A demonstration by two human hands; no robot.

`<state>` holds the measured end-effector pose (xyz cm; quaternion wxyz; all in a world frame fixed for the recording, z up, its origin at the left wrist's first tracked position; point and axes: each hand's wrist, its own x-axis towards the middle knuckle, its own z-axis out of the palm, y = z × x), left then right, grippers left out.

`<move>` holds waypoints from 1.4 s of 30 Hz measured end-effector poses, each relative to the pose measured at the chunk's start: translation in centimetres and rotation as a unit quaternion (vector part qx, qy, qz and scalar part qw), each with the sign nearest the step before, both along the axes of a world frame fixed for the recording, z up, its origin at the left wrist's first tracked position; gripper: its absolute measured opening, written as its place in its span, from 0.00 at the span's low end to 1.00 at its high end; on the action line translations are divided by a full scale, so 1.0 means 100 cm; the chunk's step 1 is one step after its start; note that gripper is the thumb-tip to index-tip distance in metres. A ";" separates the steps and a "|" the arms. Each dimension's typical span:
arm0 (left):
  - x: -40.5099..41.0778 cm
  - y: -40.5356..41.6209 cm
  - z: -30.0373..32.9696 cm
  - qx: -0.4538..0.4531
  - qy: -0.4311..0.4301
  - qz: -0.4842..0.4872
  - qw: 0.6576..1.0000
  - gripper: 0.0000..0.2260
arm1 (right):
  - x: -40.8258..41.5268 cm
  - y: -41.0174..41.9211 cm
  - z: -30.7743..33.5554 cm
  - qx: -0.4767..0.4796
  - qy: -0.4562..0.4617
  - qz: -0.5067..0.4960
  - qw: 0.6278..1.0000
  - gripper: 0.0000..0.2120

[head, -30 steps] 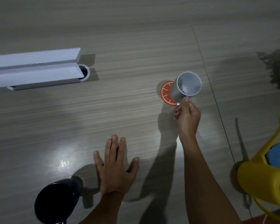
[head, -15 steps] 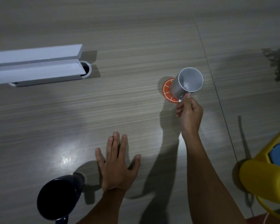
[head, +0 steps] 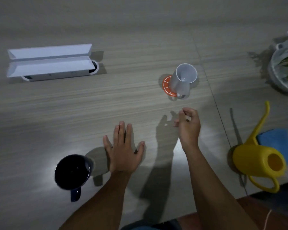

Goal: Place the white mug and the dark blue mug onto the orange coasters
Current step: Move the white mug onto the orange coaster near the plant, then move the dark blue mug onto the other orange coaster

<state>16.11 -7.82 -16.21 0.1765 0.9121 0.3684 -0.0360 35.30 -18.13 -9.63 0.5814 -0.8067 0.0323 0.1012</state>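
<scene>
Both hands are empty, the left hand point(head: 123, 153) flat on the tabletop point(head: 40, 113) beside the upright dark blue mug point(head: 71, 171), handle toward the person, the right hand point(head: 188, 125) loosely curled, while farther the white mug point(head: 183, 80) stands upright on the orange coaster point(head: 167, 85), handle also nearward.

Hidden and cut-off parts

The white mug point(head: 183, 80) covers most of the orange coaster point(head: 167, 85); no second coaster shows. The right edge crops a planter point(head: 283, 72) and blue cloth point(head: 276, 143). Both forearms run off the bottom.
</scene>
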 end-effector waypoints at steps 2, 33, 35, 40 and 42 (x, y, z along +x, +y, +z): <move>-0.002 0.000 0.006 -0.012 0.002 -0.009 1.000 0.34 | -0.032 -0.016 -0.001 -0.031 0.014 0.033 0.999 0.10; -0.204 -0.004 0.073 -0.287 -0.357 0.281 0.844 0.10 | -0.246 0.003 -0.051 -0.399 -0.220 0.463 0.760 0.40; -0.201 -0.007 0.076 -0.282 -0.367 0.287 0.839 0.10 | -0.246 0.002 -0.052 -0.401 -0.222 0.465 0.757 0.39; -0.193 -0.002 0.079 -0.279 -0.347 0.278 0.851 0.03 | -0.246 0.004 -0.049 -0.412 -0.224 0.464 0.751 0.40; -0.192 0.002 0.080 -0.295 -0.344 0.280 0.846 0.04 | -0.246 0.004 -0.048 -0.414 -0.225 0.464 0.750 0.40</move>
